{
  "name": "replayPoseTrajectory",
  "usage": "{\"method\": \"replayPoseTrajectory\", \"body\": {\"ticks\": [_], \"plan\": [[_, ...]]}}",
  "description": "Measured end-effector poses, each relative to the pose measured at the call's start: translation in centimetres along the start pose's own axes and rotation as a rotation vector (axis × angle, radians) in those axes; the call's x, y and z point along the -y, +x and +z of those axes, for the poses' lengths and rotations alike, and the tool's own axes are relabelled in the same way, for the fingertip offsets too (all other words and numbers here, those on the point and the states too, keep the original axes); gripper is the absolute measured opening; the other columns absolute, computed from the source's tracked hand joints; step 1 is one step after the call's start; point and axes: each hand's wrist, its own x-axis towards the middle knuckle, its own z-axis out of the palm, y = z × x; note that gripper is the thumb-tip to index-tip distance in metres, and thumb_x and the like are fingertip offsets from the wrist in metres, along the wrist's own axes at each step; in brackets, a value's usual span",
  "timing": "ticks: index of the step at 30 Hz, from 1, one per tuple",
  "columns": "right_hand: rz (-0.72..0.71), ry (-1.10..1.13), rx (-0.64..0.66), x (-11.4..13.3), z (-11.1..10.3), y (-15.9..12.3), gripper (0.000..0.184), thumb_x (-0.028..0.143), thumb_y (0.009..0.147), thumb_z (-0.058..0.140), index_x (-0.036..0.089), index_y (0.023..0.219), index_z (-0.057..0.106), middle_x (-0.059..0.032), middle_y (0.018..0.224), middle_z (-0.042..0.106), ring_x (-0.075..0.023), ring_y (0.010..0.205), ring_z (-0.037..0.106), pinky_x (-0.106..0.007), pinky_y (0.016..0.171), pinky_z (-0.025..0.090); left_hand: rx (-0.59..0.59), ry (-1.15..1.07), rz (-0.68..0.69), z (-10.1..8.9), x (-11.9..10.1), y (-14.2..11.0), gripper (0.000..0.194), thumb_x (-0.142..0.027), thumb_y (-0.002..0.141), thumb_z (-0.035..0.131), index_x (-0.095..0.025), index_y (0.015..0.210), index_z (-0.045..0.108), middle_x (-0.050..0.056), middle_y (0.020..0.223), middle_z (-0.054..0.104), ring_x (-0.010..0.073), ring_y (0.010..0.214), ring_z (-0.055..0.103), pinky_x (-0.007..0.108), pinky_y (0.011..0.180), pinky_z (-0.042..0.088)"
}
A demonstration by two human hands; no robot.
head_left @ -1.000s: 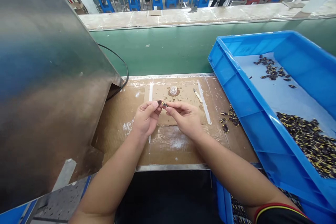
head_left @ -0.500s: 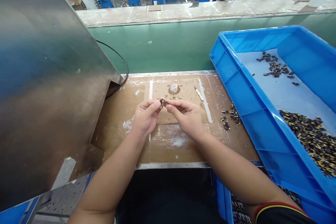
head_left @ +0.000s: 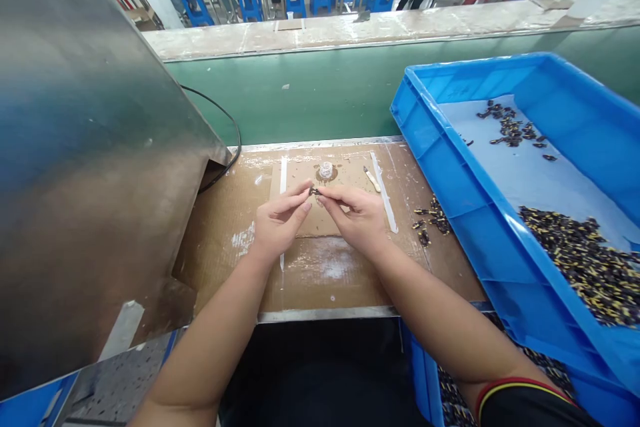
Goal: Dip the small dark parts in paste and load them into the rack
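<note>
Green partition behind brown worktop, left hand and right hand, pinched grip on dark part.

big smooth metal panel, kinda satiny, shiny blue plastic bin, matt paper liner inside, scuffed cardboard worktop with glossy patches, tiny pinched part maybe plastic, hard to tell from here

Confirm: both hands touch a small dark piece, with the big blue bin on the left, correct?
No: the head view shows the big blue bin on the right. The left hand and right hand do touch a small dark piece.
</note>
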Motion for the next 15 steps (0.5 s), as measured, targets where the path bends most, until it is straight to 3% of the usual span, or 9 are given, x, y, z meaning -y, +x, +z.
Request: {"method": "replayPoseTrajectory", "body": {"ticks": [4,7,10,15], "plan": [[-0.074,-0.073,0.002,-0.21,-0.50,0.36,0.018,0.026,0.099,0.067,0.035,0.107,0.081,0.0011,0.109,0.083,-0.0212,0.101,0.079,-0.040,0.093,0.066,0.072,0.057,0.104,0.05,0.61,-0.20,0.035,-0.027,0.088,0.080,-0.030,0.122,0.079,0.010,0.142,0.068,0.0288,0.130,0.068,0.039,0.101,0.062],[-0.113,-0.096,0.010,-0.35,-0.37,0.23,0.017,0.026,0.099,0.067,0.033,0.106,0.081,0.0001,0.109,0.083,-0.0208,0.101,0.079,-0.038,0.094,0.065,-0.005,0.104,0.151,0.07,0.97,-0.29,0.027,-0.028,0.089,0.079,-0.028,0.115,0.082,0.010,0.131,0.075,0.0265,0.121,0.072,0.041,0.106,0.059],[-0.109,-0.128,0.030,-0.63,0.08,-0.09,0.016,0.029,0.099,0.067,0.033,0.105,0.081,0.0000,0.108,0.083,-0.0206,0.098,0.079,-0.037,0.094,0.065,-0.073,0.146,0.135,0.14,1.03,-0.38,0.020,-0.030,0.089,0.078,-0.027,0.109,0.084,0.009,0.119,0.079,0.0247,0.112,0.075,0.042,0.109,0.057],[-0.085,-0.144,0.060,-0.98,0.36,-0.26,0.017,0.030,0.100,0.066,0.031,0.109,0.080,-0.0017,0.107,0.083,-0.0203,0.097,0.078,-0.037,0.094,0.064,-0.085,0.129,0.076,0.34,0.79,-0.50,0.018,-0.033,0.089,0.078,-0.023,0.103,0.084,0.010,0.113,0.081,0.0251,0.107,0.076,0.041,0.106,0.059]]}}
